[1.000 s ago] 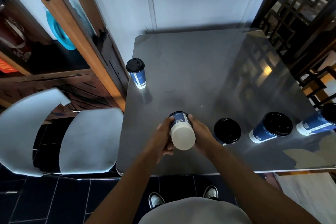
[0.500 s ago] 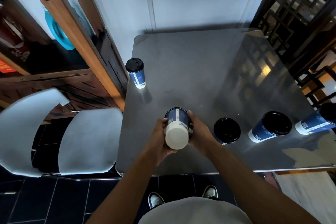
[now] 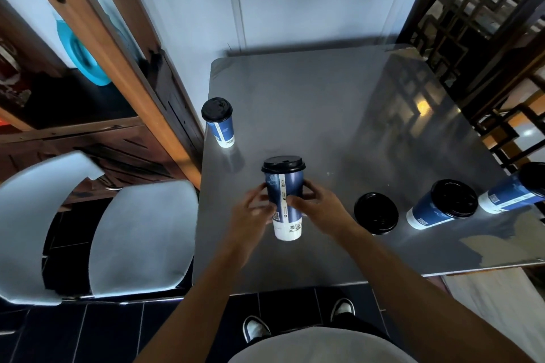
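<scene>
We hold the blue paper cup (image 3: 285,196) between both hands above the near-left part of the grey desk (image 3: 324,103). It stands almost upright, its black lid (image 3: 282,164) on top and its white base pointing down toward the desk's front edge; we cannot tell whether the base touches the surface. Our left hand (image 3: 252,212) curls round the cup's left side, its fingers somewhat blurred. Our right hand (image 3: 320,209) grips the right side, with the thumb lying across the front of the cup and the fingers wrapped behind it. A second lidded cup (image 3: 219,124) stands upright at the desk's left edge, well apart from the one we hold. To the right, along the near side of the desk, three more lidded cups stand in a row: the nearest cup (image 3: 376,213), just beside our right wrist, shows little more than its black lid, then comes the middle cup (image 3: 439,206), and the far cup (image 3: 511,193) sits at the frame's right edge. A white chair (image 3: 141,239) stands left of the desk.
</scene>
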Motion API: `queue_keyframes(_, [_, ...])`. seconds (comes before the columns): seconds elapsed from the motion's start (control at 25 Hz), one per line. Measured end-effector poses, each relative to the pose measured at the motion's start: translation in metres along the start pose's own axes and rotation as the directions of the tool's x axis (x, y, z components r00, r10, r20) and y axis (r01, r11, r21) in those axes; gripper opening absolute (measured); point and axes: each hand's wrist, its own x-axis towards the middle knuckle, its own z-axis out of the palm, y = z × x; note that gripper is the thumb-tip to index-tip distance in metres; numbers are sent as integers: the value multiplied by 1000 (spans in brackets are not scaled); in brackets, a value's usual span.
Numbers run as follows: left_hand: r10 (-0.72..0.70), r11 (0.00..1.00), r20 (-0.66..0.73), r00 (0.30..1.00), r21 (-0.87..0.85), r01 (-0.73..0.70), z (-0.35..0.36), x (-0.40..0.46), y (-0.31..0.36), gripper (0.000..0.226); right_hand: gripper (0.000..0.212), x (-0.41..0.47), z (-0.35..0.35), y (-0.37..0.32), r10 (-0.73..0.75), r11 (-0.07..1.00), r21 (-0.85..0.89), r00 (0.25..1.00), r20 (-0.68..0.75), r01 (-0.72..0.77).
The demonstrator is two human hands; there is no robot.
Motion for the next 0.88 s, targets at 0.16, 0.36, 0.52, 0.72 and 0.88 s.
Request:
queue_keyframes(0.16, [135,980,48,990,143,-140,-16,16,-5,62,64,6,5,-10,20,982,-186,1000,22,-16])
queue_keyframes(0.36, [243,942,63,968,221,-251,-11,51,-8,70,49,27,7,-24,12,934,-356,999,-51,-29])
queue_keyframes(0.52, [264,943,37,964,199,-266,2,97,-1,61,59,77,-14,-31,6,903,-429,998,-54,-29])
queue_keyframes(0.72, [209,977,-60,976,59,-206,33,159,22,54,63,150,-40,-40,-68,909,-414,997,-46,43])
queue_keyframes(0.88, [170,985,-117,978,5,-170,51,220,32,52,64,216,-55,-47,-110,925,-369,993,-40,88])
